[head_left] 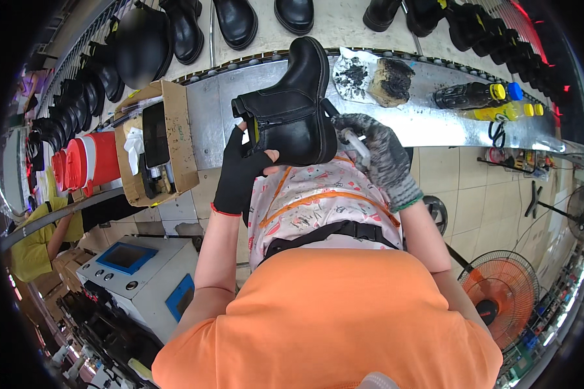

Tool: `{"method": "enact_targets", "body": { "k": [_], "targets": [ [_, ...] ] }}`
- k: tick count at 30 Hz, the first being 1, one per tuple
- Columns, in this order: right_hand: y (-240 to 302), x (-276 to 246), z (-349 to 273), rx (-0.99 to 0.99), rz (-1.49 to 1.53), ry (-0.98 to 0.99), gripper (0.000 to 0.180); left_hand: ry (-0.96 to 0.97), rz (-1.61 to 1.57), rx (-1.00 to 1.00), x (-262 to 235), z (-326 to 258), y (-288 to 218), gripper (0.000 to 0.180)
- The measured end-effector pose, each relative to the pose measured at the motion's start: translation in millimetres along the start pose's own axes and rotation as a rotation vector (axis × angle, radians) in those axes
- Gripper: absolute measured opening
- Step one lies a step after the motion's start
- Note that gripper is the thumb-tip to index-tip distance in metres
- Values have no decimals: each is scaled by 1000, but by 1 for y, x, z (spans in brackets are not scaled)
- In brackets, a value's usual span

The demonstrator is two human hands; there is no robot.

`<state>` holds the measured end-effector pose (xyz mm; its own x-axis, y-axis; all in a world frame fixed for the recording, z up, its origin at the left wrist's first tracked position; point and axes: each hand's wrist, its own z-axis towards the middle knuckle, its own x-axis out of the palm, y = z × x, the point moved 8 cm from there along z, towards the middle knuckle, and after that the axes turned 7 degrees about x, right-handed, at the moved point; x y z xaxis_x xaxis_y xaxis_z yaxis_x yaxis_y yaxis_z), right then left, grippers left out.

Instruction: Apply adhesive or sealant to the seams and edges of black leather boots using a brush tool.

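A black leather ankle boot [289, 123] with a side zip lies on its side over the near edge of the metal bench. My left hand [240, 170], in a black fingerless glove, grips the boot at its opening, thumb on the near side. In a grey knitted glove, my right hand [376, 149] is closed round a small tool [357, 146] with a pale handle. A dark tip at the tool's other end meets the sole edge of the boot. Beyond that hand are a black-smeared white cloth [353, 74] and a stained sponge [392, 82].
Bottles [470, 95] with dark and yellow liquid lie at the right of the bench. A cardboard box [178, 136] of tools and a red jug [100, 159] stand left. Black boots [235, 23] line the conveyor behind. An orange fan [499, 298] stands right; another person [36, 243] is left.
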<state>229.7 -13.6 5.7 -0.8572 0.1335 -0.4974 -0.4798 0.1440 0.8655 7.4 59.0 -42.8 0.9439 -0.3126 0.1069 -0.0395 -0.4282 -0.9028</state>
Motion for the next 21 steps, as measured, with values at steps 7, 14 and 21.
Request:
{"method": "enact_targets", "body": {
  "k": [7,14,21],
  "targets": [
    [-51,-7,-17,671,811,268,76,156,2,-95,16,-2,11,73],
    [-39,-23,-28,443,444,274,52,166,-111,-73,36,-6,11,72],
    [5,-38,-54,201,10,250,27,93,-263,-132,51,-12,11,57]
  ]
}}
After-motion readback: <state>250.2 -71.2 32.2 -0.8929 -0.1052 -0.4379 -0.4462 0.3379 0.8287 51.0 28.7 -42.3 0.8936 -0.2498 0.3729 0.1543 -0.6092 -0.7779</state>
